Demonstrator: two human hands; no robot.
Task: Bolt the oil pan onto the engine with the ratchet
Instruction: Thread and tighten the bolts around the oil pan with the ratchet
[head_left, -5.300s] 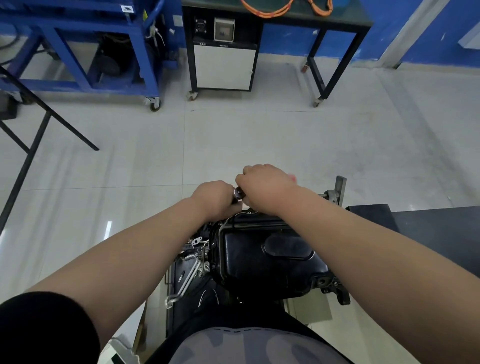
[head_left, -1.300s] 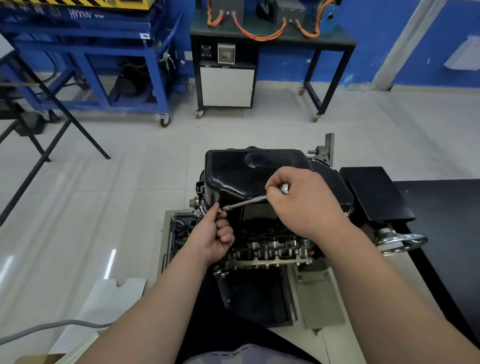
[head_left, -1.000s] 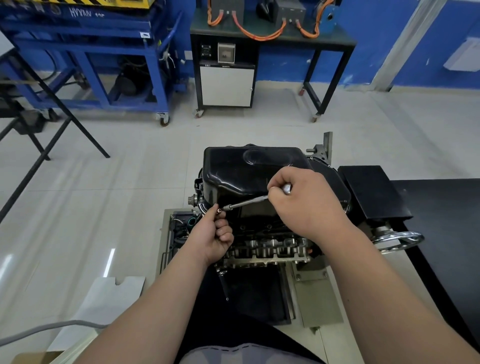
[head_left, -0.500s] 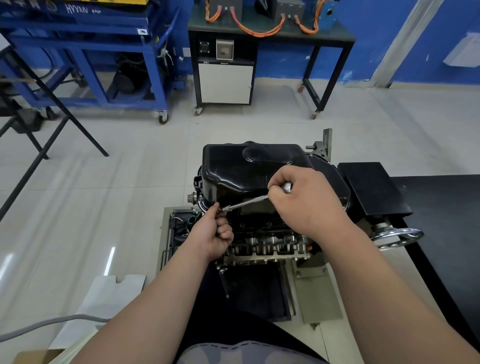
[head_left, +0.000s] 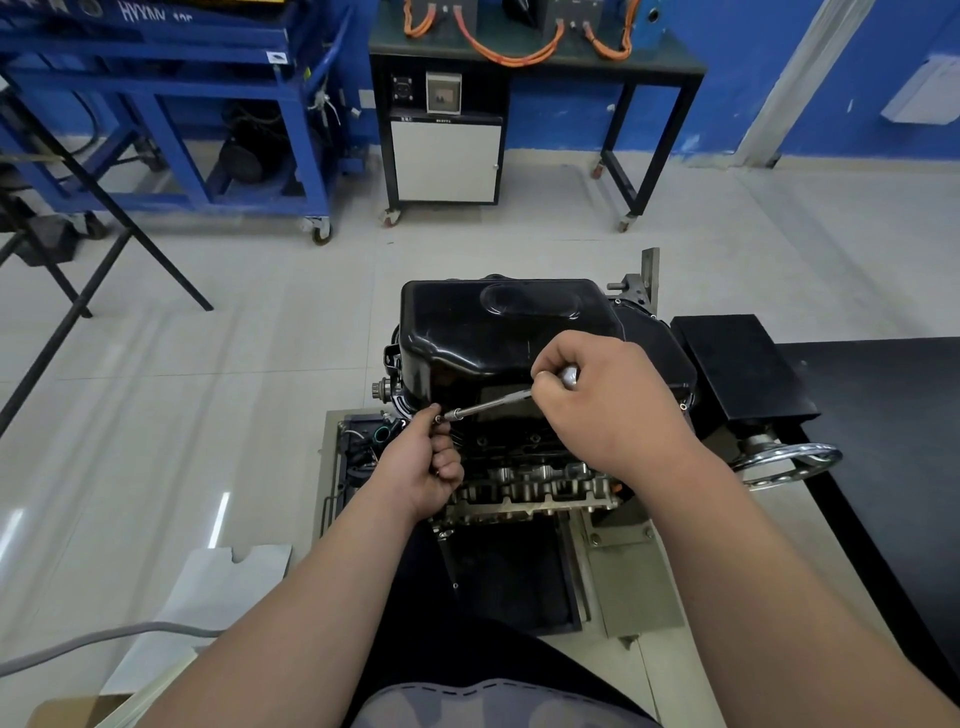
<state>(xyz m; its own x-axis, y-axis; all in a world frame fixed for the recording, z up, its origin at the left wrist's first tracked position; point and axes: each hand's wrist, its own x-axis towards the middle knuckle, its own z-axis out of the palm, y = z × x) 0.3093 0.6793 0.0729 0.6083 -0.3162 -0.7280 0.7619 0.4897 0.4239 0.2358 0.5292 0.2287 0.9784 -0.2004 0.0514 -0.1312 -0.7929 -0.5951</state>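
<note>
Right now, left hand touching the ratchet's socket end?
Touching. Head view shows the left hand pinching the socket end of the ratchet, beside the oil pan.

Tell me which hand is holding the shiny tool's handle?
The right hand grips the ratchet by its handle; the left hand only pinches the small tip, beside the oil pan.

oil pan (head_left: 498, 332) glossy black | ratchet (head_left: 491, 405) silver | cart (head_left: 171, 104) blue | cables (head_left: 511, 49) orange

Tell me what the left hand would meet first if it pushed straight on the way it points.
The left hand pinches the ratchet's socket end; past that it would likely meet the oil pan's near side wall, though depth is unclear.
</note>
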